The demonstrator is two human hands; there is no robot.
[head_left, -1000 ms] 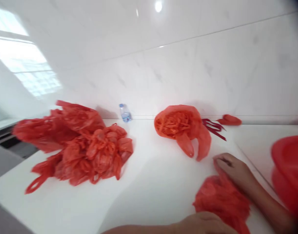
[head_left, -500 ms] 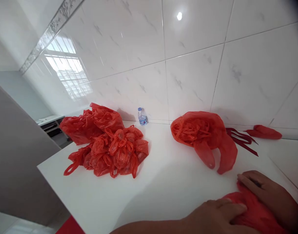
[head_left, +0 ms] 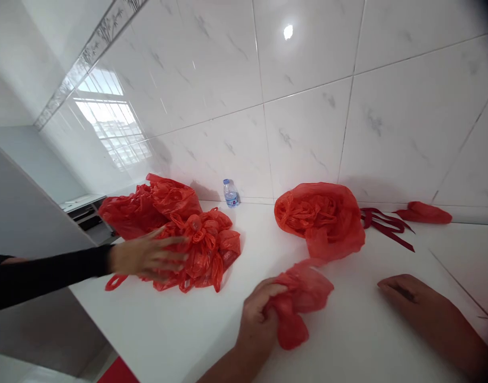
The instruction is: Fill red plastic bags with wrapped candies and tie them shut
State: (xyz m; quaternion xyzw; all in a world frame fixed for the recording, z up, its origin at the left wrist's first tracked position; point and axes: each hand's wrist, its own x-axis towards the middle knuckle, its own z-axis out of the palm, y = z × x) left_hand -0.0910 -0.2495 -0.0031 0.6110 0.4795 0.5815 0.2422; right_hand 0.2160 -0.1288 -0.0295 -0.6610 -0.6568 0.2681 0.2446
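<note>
My left hand [head_left: 256, 319] grips a crumpled red plastic bag [head_left: 303, 298], its loose end fanning out to the right above the white table. My right hand [head_left: 417, 308] rests on the table at the right, fingers curled in toward the thumb, and no object shows in it. Just beyond the held bag lies a larger red bag [head_left: 327, 234] stuffed with more crumpled red bags [head_left: 309, 213]. The held bag's far edge overlaps this bundle in view, and I cannot tell whether they touch.
Another person's hand [head_left: 148, 258], in a black sleeve [head_left: 60, 276], reaches over a pile of knotted red bags [head_left: 199, 250] at the left. A small water bottle [head_left: 231, 194] stands by the tiled wall. Dark red strips [head_left: 387, 226] and a red cloth-like piece [head_left: 425, 213] lie right.
My left hand has lifted the red bag off the table and carried it left, out from my right hand. Another person's arm has come in from the left.
</note>
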